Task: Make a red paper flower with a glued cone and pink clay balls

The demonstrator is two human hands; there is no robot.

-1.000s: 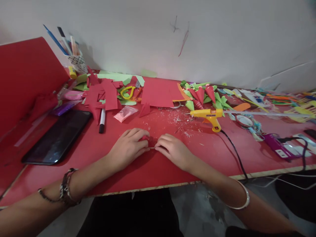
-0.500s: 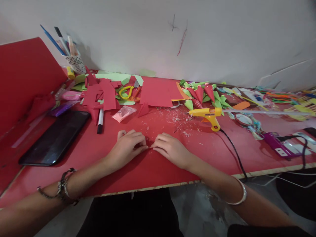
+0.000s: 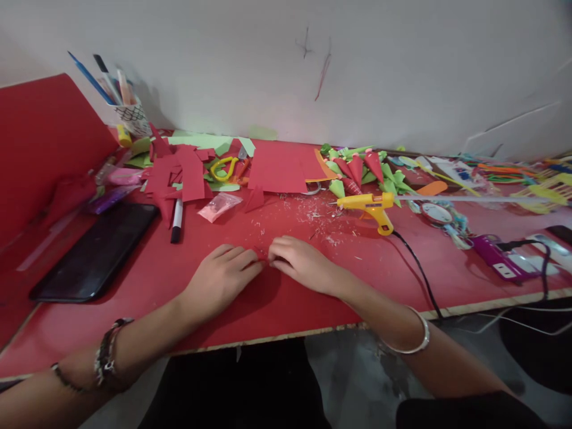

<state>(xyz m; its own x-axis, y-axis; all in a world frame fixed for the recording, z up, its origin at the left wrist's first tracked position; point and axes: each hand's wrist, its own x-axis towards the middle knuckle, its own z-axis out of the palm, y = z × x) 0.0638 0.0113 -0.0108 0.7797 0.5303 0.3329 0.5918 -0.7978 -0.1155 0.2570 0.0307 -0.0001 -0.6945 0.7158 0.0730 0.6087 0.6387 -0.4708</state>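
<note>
Compared with a second ago, the left hand (image 3: 223, 274) and right hand (image 3: 304, 262) sit closer together, and the thin strip that shows between their fingertips back then has dropped out of sight. Right fingers are curled in, left ones bent more loosely with tips low; I can't tell if either is gripping anything. If the strip is still there, it's hidden at the fingertips.

Surface-wise it's a glossy red tabletop (image 3: 268, 316) with a rough, pale front edge (image 3: 268, 340) nearer the body than the hands, and grey floor (image 3: 339, 369) below that. Pale shreds (image 3: 313, 214) litter the spot just beyond the right hand. Past all the paper bits is a plain greyish wall (image 3: 223, 71) with dark and red scribbles (image 3: 305, 43), more lines than letters. Red panel (image 3: 49, 149) stands far left of the left hand.

Writing: the yellow glue gun (image 3: 366, 201) beyond the right hand has a dark label (image 3: 373, 206), too small to read. Patterned cup (image 3: 134, 117), up past the left hand, has black scale-like linework.
</note>
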